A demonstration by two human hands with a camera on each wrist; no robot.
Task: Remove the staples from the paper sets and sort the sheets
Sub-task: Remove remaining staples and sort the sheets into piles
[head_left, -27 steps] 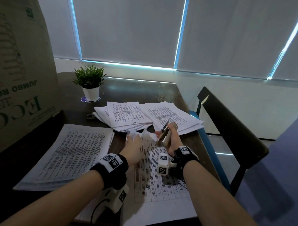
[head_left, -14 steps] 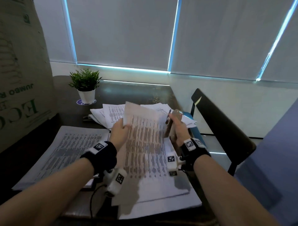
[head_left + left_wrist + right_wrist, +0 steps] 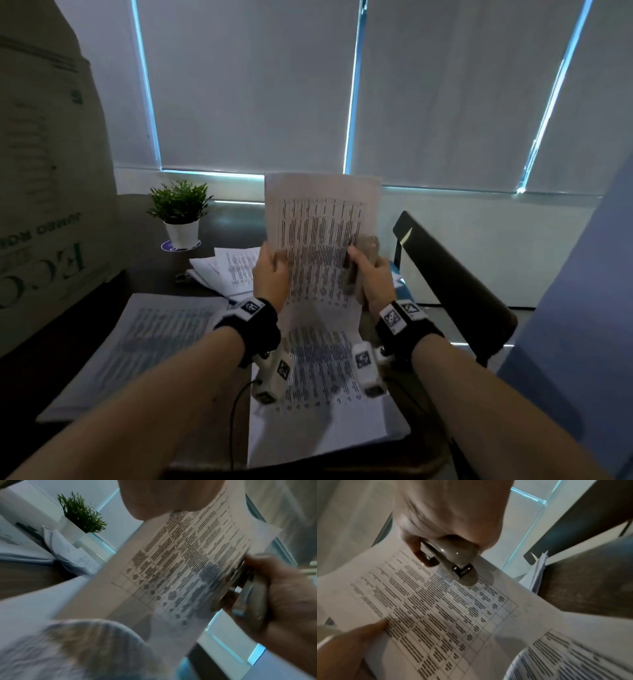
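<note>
Both forearms raised over the table point(image 3: 144, 277), left hand point(image 3: 270, 274) pinching the left edge of a printed sheet point(image 3: 320, 240) held upright above the paper set point(image 3: 322, 394), right hand point(image 3: 371, 277) gripping a stapler point(image 3: 453, 559) against its right edge.

The room is dim, lit mainly by cold blue-white daylight leaking through narrow gaps between the grey roller blinds point(image 3: 253, 85). The raised white printed sheet point(image 3: 322, 236) glows faintly, backlit, and shadows the papers beneath. Both wrist views are motion-blurred, with smeared text; the head view bends straight lines towards its edges, and small highlights glint on the grey metal staple remover point(image 3: 452, 559)
</note>
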